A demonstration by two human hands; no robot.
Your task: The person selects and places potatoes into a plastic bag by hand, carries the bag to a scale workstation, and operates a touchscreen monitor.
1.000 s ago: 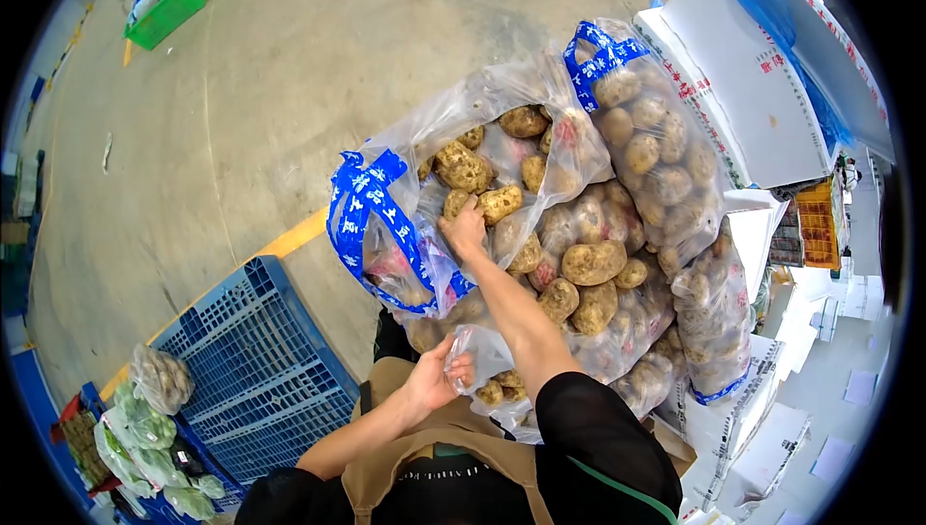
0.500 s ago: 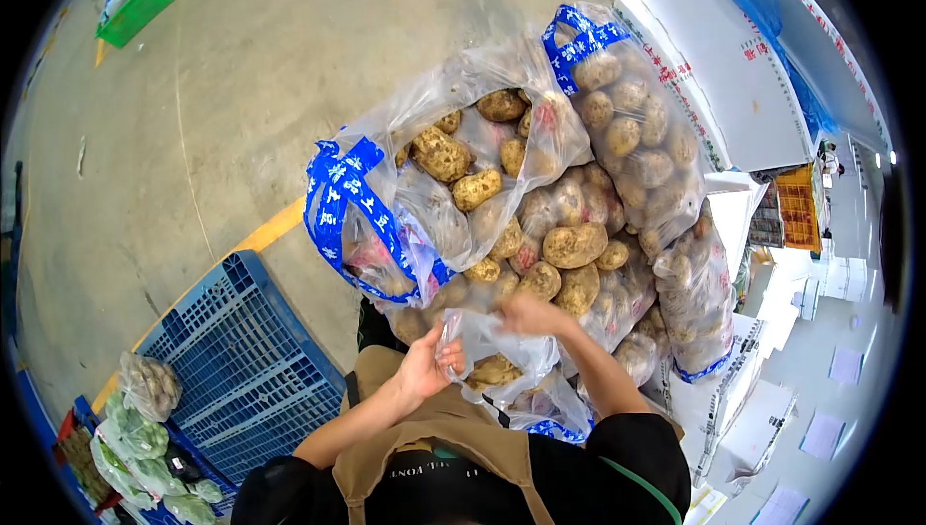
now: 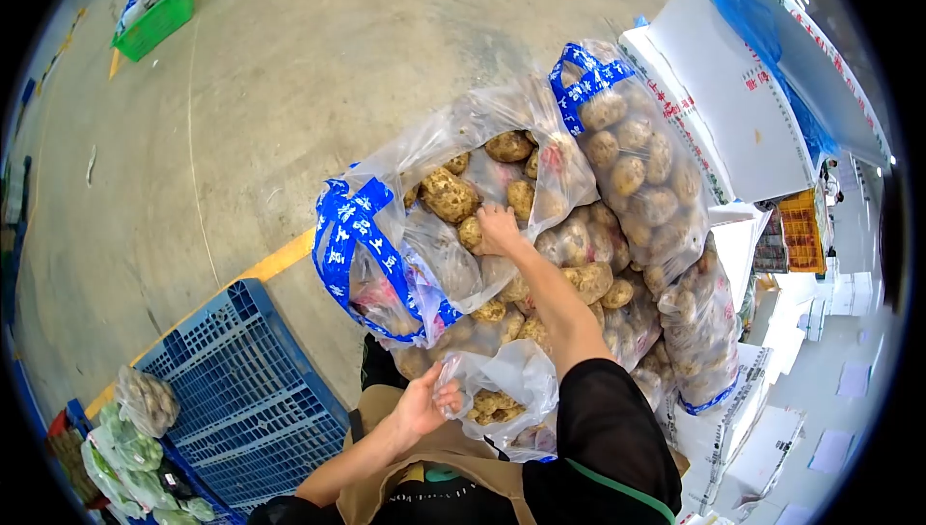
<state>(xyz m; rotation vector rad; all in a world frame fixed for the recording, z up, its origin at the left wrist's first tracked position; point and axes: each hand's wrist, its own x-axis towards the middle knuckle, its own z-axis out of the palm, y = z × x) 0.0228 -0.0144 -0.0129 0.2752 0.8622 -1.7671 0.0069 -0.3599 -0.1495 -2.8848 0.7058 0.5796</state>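
My left hand [image 3: 424, 403] is closed on the rim of a small clear plastic bag [image 3: 526, 375], held open in front of my apron, with several potatoes [image 3: 494, 405] inside. Stretched forward, my right hand [image 3: 498, 230] reaches into the mouth of a large torn clear sack [image 3: 424, 153] with blue handles [image 3: 352, 226]. Its fingers close around a potato [image 3: 469, 233]. A bigger potato [image 3: 449, 196] lies just beyond it. More loose potatoes [image 3: 590, 282] lie on the sacks to the right of my forearm.
Another full potato sack [image 3: 644, 153] stands behind on the right, beside white foam boxes [image 3: 728, 91]. A blue pallet [image 3: 246, 371] lies to the left, with bagged green vegetables [image 3: 130, 453] past it. A green crate [image 3: 154, 18] sits far off on the concrete floor.
My right hand has moved from above the small bag up into the large sack, onto a potato. My left hand keeps hold of the small bag, whose mouth is now wider.
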